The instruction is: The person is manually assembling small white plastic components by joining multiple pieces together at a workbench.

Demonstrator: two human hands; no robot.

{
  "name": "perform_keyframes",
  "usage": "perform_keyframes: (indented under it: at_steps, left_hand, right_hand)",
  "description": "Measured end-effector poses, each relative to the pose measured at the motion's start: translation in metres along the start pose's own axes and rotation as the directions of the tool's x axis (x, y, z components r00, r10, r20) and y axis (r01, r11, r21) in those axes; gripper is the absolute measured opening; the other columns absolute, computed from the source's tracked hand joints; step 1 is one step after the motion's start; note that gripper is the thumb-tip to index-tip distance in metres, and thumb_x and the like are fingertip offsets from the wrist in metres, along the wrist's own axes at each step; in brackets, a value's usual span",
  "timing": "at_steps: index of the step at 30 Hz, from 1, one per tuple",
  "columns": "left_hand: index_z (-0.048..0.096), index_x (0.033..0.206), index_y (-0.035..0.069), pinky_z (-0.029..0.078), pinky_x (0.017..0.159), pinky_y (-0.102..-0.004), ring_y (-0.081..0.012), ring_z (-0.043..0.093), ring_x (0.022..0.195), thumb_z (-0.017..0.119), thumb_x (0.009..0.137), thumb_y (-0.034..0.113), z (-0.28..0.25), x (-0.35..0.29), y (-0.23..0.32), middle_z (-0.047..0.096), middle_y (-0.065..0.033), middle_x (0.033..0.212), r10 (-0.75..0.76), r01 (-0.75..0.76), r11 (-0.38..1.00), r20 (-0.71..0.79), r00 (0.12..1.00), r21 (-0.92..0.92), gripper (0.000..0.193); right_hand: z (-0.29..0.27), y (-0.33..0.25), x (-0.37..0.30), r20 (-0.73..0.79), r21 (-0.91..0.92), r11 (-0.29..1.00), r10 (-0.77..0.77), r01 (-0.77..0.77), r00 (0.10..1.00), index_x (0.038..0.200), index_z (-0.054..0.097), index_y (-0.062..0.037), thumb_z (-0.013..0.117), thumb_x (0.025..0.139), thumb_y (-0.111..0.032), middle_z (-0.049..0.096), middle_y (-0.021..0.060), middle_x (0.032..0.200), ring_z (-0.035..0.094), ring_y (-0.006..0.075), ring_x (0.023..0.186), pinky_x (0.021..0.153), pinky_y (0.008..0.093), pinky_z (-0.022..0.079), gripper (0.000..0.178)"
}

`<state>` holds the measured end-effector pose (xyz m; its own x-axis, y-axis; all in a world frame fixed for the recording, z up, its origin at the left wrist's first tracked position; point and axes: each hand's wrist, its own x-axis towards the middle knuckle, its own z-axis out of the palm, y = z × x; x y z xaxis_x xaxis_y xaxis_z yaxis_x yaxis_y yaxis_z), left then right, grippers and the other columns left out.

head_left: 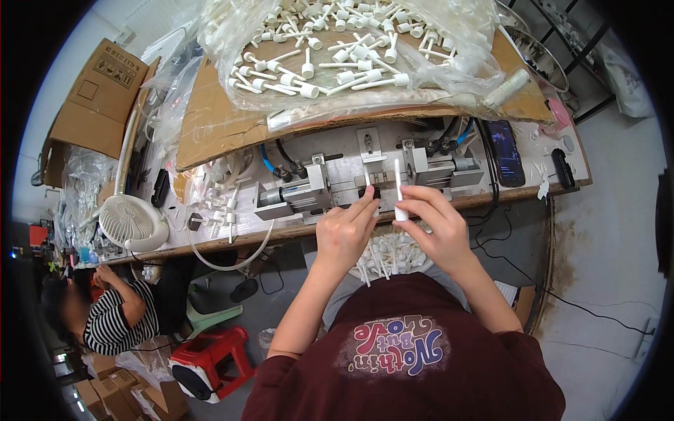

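Observation:
Upright between the fingers and thumb of my right hand [437, 228] is a white plastic stick [399, 189], narrow at the top and thicker at the bottom. Beside it, my left hand [344, 233] has its fingers closed at the middle of a metal clamping fixture [368, 144]. The tip of a second white stick [370, 180] shows just above those fingertips; most of it is hidden. Metal cylinder blocks flank the fixture, a left one [298, 193] and a right one [444, 168]. On my lap, below both hands, lies a pile of white sticks [397, 251].
Many white wide-headed sticks [307, 67] lie in clear plastic on a cardboard sheet [217, 133] behind the fixture. A phone [505, 153] rests at right, a white fan [132, 222] at left. Cables hang off the table edge. Another person [123, 316] sits at left near a red stool [217, 361].

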<state>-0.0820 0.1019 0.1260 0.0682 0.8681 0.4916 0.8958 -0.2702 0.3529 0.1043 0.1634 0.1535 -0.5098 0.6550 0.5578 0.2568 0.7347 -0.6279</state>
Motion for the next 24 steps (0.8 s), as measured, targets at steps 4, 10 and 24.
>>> perform_keyframes:
  at_steps: [4,10,24]
  left_hand:
    - [0.073,0.098,0.008,0.050,0.059,-0.0300,-0.0194,0.063,0.060,0.079,0.071,0.016,-0.016,-0.016,-0.005,0.071,-0.0037,0.110,0.046,-0.031,0.990,0.107,0.993,-0.139,0.028]
    - [0.069,0.082,0.004,0.047,0.052,-0.0263,-0.0167,0.061,0.057,0.081,0.074,0.021,-0.065,-0.013,0.026,0.070,-0.0055,0.080,0.032,-0.043,0.938,-0.036,0.999,-0.344,0.023]
    - [0.061,0.089,0.001,0.047,0.090,-0.0400,-0.0264,0.066,0.077,0.043,0.103,0.037,-0.198,0.042,0.129,0.069,-0.0146,0.094,-0.084,0.067,-0.173,0.082,0.993,-0.983,0.042]
  right_hand:
    - [0.014,0.003,-0.002,0.094,-0.231,0.966,-0.096,0.116,0.991,0.099,0.065,0.0003,0.074,0.071,-0.005,0.065,0.0145,0.118,0.067,0.0252,0.095,0.076,0.0327,0.056,0.030]
    - [0.049,0.013,-0.001,0.210,-0.453,0.843,-0.215,0.290,0.954,0.089,0.064,-0.0043,0.069,0.072,-0.012,0.068,0.0149,0.118,0.055,0.0138,0.048,0.051,0.0255,0.046,0.019]
    - [0.052,0.009,0.013,0.279,-0.520,0.791,-0.199,0.322,0.939,0.072,0.053,-0.0060,0.063,0.070,-0.009,0.068,0.0246,0.113,0.058,0.0159,0.046,0.047,0.0271,0.048,0.010]
